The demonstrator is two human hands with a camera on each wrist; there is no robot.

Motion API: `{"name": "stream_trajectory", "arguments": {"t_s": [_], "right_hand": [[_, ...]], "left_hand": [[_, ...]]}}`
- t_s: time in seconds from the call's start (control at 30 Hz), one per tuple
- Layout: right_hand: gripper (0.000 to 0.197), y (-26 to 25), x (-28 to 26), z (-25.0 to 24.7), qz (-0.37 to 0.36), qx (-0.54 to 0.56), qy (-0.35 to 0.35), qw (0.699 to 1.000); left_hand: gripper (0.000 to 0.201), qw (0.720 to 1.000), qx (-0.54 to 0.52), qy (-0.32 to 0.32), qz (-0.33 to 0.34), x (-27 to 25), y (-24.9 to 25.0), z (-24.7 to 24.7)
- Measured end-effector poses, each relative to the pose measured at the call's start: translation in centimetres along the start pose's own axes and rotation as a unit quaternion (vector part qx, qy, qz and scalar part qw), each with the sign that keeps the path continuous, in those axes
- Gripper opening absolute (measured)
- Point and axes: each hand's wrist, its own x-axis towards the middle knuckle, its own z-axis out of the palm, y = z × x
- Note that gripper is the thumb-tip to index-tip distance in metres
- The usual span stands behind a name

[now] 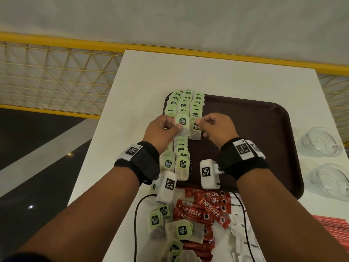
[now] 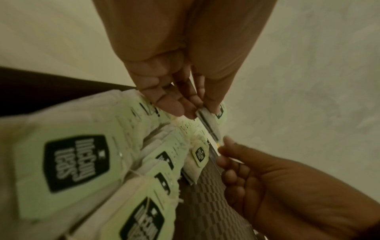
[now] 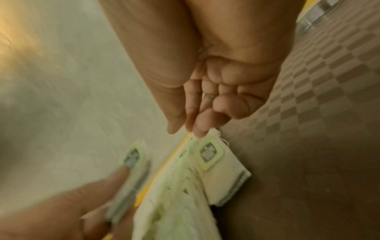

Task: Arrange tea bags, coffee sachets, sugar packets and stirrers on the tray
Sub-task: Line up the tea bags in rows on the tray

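A brown tray (image 1: 255, 129) lies on the white table (image 1: 151, 76). Rows of green-tagged tea bags (image 1: 184, 105) fill the tray's left part. My left hand (image 1: 178, 126) pinches one tea bag (image 1: 182, 122) between thumb and fingers over the middle row; the left wrist view shows that bag (image 2: 209, 120) edge-on. My right hand (image 1: 198, 121) hovers with curled fingers beside the last tea bag of the third row (image 1: 195, 129), and I see nothing held in it. In the right wrist view its fingertips (image 3: 198, 131) sit just above that bag (image 3: 218, 165).
Loose tea bags (image 1: 156, 220), red coffee sachets (image 1: 204, 210) and white sugar packets (image 1: 239, 224) lie at the table's near edge. Red stirrers (image 1: 332, 225) lie at the right. Two clear glasses (image 1: 319, 142) stand right of the tray. A yellow mesh railing (image 1: 56, 76) runs behind.
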Motion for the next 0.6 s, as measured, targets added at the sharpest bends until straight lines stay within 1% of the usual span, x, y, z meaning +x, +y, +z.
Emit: {"name": "stream_trajectory", "arguments": {"t_s": [0.07, 0.1, 0.13, 0.2, 0.27, 0.33, 0.43, 0.6], "right_hand": [[0.01, -0.8, -0.9, -0.1, -0.004, 0.043, -0.074, 0.996], [0.011, -0.8, -1.3, 0.0, -0.003, 0.052, -0.101, 0.994], [0.014, -0.8, -1.5, 0.2, -0.003, 0.054, -0.113, 0.992], [0.015, -0.3, -1.6, 0.4, 0.001, 0.053, -0.104, 0.993], [0.012, 0.3, -1.5, 0.3, 0.02, 0.057, -0.077, 0.995], [0.007, 1.2, -1.2, 0.1, 0.046, 0.051, -0.052, 0.996], [0.015, 2.4, -0.7, 0.1, 0.074, 0.015, -0.03, 0.997], [0.022, 2.5, -0.3, 0.5, 0.103, -0.043, -0.034, 0.993]], "left_hand": [[0.015, 1.0, -0.004, -0.005, 0.002, -0.2, 0.0, 0.4], [0.014, 1.0, -0.005, -0.011, 0.001, -0.3, 0.1, 0.6], [0.014, 1.0, -0.005, -0.018, 0.001, -0.4, 0.2, 0.8], [0.013, 0.999, 0.002, -0.032, 0.002, -0.5, 0.3, 1.2], [0.016, 0.999, 0.019, -0.04, -0.004, -0.5, 0.3, 1.4], [0.014, 0.999, 0.029, -0.036, -0.018, -0.6, 0.4, 1.1], [0.006, 0.999, 0.012, -0.026, -0.035, -0.8, 0.5, 0.4], [0.006, 0.999, 0.0, -0.01, -0.048, -1.6, 0.5, -0.7]]}}
